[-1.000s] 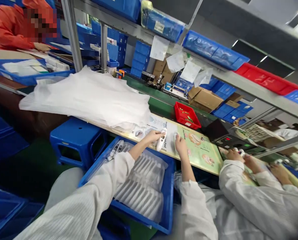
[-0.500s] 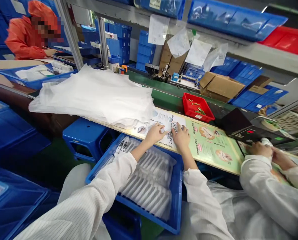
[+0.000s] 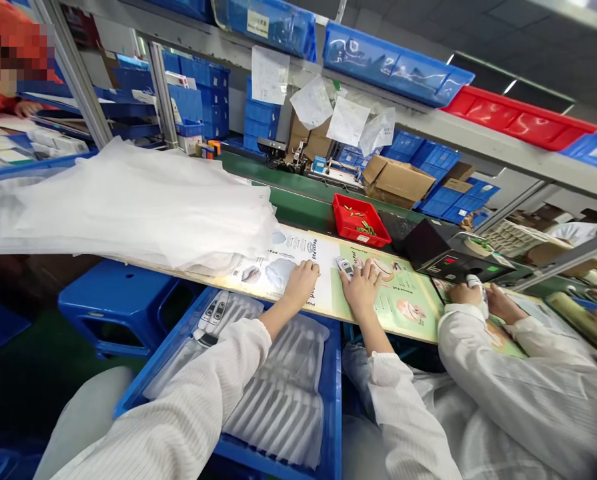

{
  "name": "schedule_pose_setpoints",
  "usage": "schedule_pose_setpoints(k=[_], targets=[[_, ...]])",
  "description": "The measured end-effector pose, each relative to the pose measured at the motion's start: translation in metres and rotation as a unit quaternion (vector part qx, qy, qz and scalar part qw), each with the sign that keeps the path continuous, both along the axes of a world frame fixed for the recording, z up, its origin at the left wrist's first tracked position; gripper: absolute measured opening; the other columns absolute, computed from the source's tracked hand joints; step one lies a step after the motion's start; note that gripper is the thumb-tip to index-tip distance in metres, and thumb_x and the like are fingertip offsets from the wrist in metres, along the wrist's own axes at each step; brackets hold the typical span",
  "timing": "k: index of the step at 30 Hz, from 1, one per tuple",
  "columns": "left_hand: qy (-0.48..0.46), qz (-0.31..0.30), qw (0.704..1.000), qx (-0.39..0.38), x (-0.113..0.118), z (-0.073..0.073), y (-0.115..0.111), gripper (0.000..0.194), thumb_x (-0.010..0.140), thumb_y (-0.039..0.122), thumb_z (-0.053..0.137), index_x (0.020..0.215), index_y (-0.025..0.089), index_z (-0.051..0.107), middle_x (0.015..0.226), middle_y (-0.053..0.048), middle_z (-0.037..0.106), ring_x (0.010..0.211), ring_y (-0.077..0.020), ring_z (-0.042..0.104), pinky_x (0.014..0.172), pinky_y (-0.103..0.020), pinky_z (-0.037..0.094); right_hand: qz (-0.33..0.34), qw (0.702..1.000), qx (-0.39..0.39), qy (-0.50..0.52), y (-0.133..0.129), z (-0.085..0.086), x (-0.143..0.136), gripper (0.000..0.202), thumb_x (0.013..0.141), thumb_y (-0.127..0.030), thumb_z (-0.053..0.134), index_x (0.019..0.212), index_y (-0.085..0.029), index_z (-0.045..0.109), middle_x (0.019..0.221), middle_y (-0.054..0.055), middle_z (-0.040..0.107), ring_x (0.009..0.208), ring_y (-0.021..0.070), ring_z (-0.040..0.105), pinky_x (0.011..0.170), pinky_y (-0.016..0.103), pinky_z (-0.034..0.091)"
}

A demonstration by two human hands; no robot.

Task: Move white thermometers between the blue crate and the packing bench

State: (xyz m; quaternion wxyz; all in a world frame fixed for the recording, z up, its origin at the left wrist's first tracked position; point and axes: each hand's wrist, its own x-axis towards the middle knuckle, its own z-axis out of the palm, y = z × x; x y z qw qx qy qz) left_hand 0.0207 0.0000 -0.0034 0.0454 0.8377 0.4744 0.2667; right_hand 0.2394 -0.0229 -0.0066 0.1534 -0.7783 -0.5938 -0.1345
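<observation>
Fingers of the right hand (image 3: 362,293) spread over a white handheld device (image 3: 345,268), which a nudge could skid across the printed worktop (image 3: 324,280); the left hand (image 3: 301,285) curls, its grip unclear.

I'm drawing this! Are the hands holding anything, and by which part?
The right hand covers the near end of a white gadget, but whether it grips or just touches it can't be told. The left hand shows nothing in it.
</observation>
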Motion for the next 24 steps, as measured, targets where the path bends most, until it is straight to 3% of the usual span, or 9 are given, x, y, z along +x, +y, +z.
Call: schedule_pose_setpoints(k=[4,8,11,13,14,16,18,21,24], targets=[[-0.084,-0.027,0.995,-0.049,0.0,0.0,-0.002,0.015,0.115,0.028,0.057,0.119,0.021,0.069,0.107,-0.012,0.076,0.103,-0.0287,0.073,0.089,-0.034,0.053,0.016,0.999,-0.009,0.036,0.011,-0.001,0.037,0.068,0.114,-0.052,0.039,0.159,-0.003,0.056,0.179,0.027,0.036,0.168,0.0401,0.029,0.137,0.062,0.01],[-0.217,-0.066,0.966,-0.127,-0.004,0.0,0.005,0.022,0.107,0.029,0.072,0.129,0.026,0.07,0.104,-0.007,0.081,0.096,-0.0267,0.077,0.086,-0.031,0.054,0.031,0.997,0.046,0.06,0.017,0.012,0.061,0.074,0.114,-0.058,0.029,0.149,-0.001,0.06,0.166,0.033,0.051,0.164,0.0413,0.033,0.136,0.063,0.014],[-0.314,-0.08,0.933,-0.156,-0.01,0.002,0.012,0.018,0.106,0.028,0.07,0.123,0.024,0.075,0.11,-0.008,0.083,0.1,-0.0258,0.077,0.089,-0.031,0.056,0.059,0.977,0.137,0.15,0.011,0.021,0.044,0.079,0.111,-0.072,0.025,0.135,-0.007,0.064,0.142,0.031,0.065,0.141,0.0414,0.055,0.123,0.063,0.037],[-0.36,-0.091,0.912,-0.172,-0.014,0.003,0.014,0.021,0.109,0.031,0.063,0.121,0.021,0.077,0.104,-0.008,0.083,0.092,-0.023,0.076,0.085,-0.03,0.057,0.1,0.927,0.173,0.318,0.007,0.022,0.016,0.08,0.109,-0.08,0.021,0.131,-0.015,0.063,0.118,0.021,0.071,0.106,0.0332,0.068,0.098,0.052,0.054],[-0.378,-0.098,0.903,-0.181,-0.015,0.003,0.014,0.025,0.11,0.032,0.06,0.124,0.02,0.077,0.102,-0.008,0.082,0.085,-0.0211,0.075,0.08,-0.029,0.057,0.127,0.881,0.174,0.422,0.006,0.021,-0.002,0.081,0.108,-0.083,0.02,0.131,-0.017,0.061,0.106,0.015,0.071,0.088,0.0281,0.068,0.083,0.045,0.057],[-0.41,-0.11,0.883,-0.202,-0.015,0.003,0.014,0.031,0.108,0.03,0.059,0.132,0.018,0.074,0.103,-0.008,0.082,0.076,-0.0178,0.072,0.072,-0.027,0.057,0.167,0.764,0.152,0.604,0.007,0.017,-0.036,0.081,0.105,-0.089,0.023,0.133,-0.021,0.058,0.088,0.004,0.066,0.062,0.0203,0.058,0.059,0.035,0.048],[-0.446,-0.103,0.861,-0.222,-0.014,0.002,0.013,0.035,0.104,0.027,0.063,0.136,0.017,0.071,0.107,-0.009,0.081,0.072,-0.0162,0.071,0.066,-0.026,0.055,0.184,0.671,0.131,0.706,0.011,0.013,-0.064,0.078,0.103,-0.09,0.032,0.132,-0.023,0.058,0.082,0.0,0.063,0.053,0.0163,0.051,0.049,0.03,0.039],[-0.451,-0.08,0.855,-0.243,-0.014,0.0,0.012,0.026,0.103,0.033,0.067,0.122,0.016,0.075,0.089,-0.005,0.078,0.062,-0.0151,0.066,0.061,-0.026,0.052,0.189,0.605,0.136,0.761,0.017,0.009,-0.086,0.067,0.106,-0.083,0.037,0.127,-0.024,0.06,0.083,-0.001,0.064,0.055,0.0153,0.055,0.05,0.029,0.043],[-0.399,-0.06,0.889,-0.215,-0.016,0.0,0.014,0.033,0.108,0.043,0.062,0.092,0.018,0.075,0.067,0.0,0.069,0.059,-0.0155,0.06,0.063,-0.026,0.047,0.195,0.581,0.147,0.776,0.019,0.006,-0.09,0.061,0.109,-0.077,0.038,0.122,-0.022,0.063,0.079,-0.001,0.063,0.059,0.0156,0.058,0.054,0.029,0.048]])
